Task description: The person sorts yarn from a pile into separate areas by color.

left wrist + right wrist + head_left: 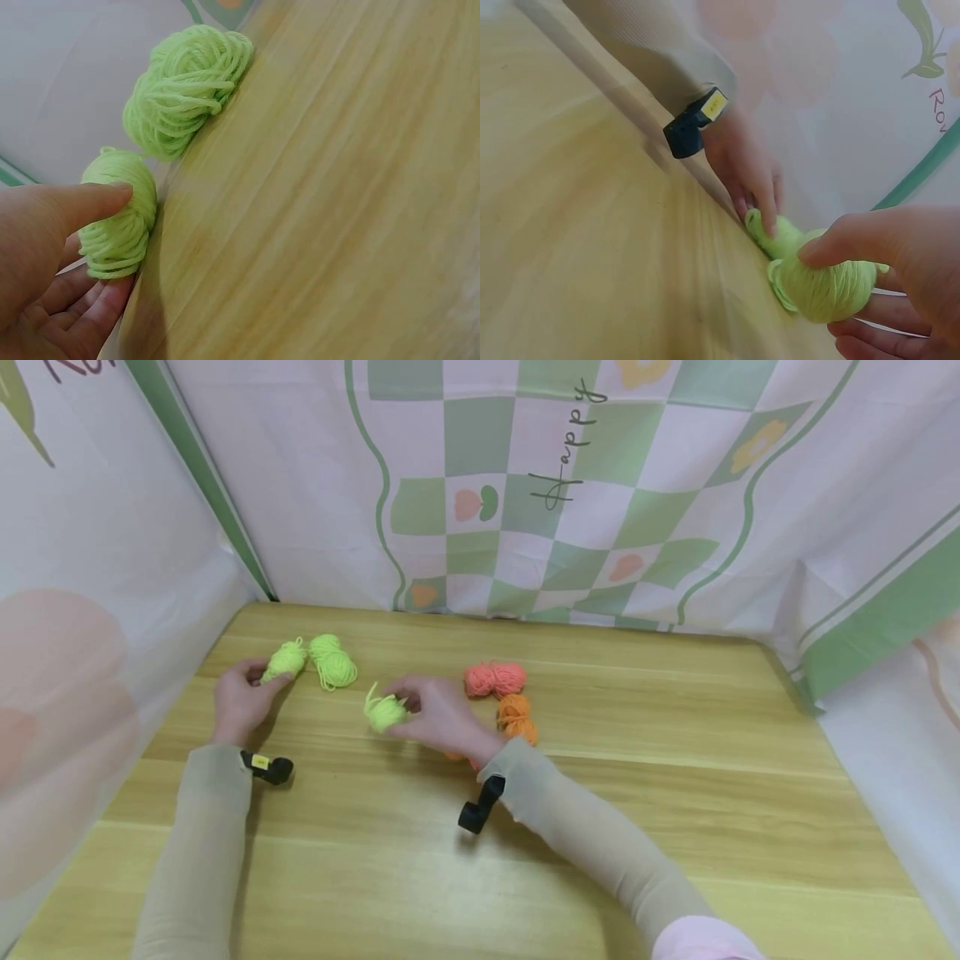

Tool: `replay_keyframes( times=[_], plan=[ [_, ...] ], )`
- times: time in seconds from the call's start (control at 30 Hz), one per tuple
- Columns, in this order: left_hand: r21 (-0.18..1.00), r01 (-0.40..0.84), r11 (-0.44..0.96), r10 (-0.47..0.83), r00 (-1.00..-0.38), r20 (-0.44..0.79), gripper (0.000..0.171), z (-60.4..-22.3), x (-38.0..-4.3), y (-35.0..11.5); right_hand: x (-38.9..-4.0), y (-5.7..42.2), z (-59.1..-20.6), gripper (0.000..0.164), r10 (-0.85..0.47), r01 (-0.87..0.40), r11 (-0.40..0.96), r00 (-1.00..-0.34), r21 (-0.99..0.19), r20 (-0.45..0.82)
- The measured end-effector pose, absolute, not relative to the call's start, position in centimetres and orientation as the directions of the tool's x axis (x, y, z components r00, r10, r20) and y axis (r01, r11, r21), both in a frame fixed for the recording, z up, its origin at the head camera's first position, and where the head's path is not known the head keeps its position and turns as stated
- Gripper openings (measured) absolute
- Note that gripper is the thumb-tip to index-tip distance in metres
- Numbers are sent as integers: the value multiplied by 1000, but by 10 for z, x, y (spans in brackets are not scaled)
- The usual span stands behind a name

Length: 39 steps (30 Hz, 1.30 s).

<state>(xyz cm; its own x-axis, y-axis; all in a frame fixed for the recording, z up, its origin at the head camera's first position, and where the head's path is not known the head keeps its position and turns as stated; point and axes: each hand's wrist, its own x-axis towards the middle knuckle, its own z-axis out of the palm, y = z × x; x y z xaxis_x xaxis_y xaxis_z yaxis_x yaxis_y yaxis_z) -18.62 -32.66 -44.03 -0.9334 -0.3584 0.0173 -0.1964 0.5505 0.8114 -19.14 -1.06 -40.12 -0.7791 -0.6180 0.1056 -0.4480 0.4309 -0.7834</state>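
At the table's far left, my left hand (243, 697) grips a yellow-green yarn ball (286, 662), thumb on top and fingers beneath, as the left wrist view shows. Just right of it lies another yellow-green yarn ball (332, 662), which no hand touches. My right hand (438, 714) pinches a third yellow-green yarn ball (832, 281) between thumb and fingers, a loose strand sticking up from it in the head view. That ball appears held above the table, though its exact height is hard to tell.
Right of my right hand lie a coral-pink yarn bundle (495, 679) and an orange one (516, 718). More orange and coral yarn is partly hidden under the right wrist. The wooden table (675, 793) is bordered by a printed cloth (480, 435) at the back and sides.
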Motion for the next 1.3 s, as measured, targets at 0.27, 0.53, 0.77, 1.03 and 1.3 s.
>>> replay_keyframes(
  times=[0.27,0.53,0.77,1.03,1.3],
  plan=[
    [813,-192,550,-359,-933,23,60,-443,-187,-328,-182,-20,-404,45,-635,-450,430,-767,-783,91],
    [818,-192,542,-359,-933,19,60,-443,-187,-327,-176,-26,-412,48,-651,-430,448,-758,-784,43],
    [820,-192,539,-360,-933,18,61,-440,-186,-326,-173,-30,-415,47,-662,-448,442,-747,-777,54],
    [821,-183,540,-358,-933,27,60,-441,-186,-326,-172,-35,-419,45,-666,-461,452,-744,-764,55],
    [822,-180,541,-361,-932,33,60,-440,-185,-326,-173,-39,-423,45,-654,-444,457,-755,-771,46]
  ],
)
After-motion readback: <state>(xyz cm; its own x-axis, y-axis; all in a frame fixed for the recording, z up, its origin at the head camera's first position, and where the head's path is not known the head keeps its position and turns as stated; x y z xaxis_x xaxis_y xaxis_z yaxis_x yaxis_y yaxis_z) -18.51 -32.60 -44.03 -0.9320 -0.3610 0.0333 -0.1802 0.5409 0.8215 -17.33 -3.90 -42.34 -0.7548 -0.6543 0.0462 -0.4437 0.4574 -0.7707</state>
